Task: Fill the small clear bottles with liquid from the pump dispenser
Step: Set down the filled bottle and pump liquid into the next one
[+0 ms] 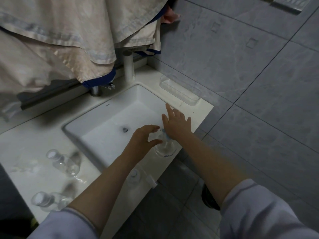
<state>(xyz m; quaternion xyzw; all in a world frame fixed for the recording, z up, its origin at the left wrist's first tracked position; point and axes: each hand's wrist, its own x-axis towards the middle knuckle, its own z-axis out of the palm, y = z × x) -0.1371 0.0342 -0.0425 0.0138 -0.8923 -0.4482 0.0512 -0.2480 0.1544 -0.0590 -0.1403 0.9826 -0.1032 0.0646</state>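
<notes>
Head view: left hand (pixel 144 138) loosely spread just over the dispenser (pixel 165 147) on the sink (pixel 110 121) rim, not gripping. Right hand (pixel 177 122) open above its pump. Small bottles (pixel 63 163) well left on the counter (pixel 25 152).

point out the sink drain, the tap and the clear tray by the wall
drain (pixel 125 129), head view, on its dark centre
tap (pixel 95 90), head view, on its chrome base
tray (pixel 179 92), head view, on its floor

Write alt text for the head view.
Both hands reach over a white sink: the left hand hovers by a clear pump bottle at the front rim, the right hand spread above it. Small clear bottles stand on the counter at left.
</notes>
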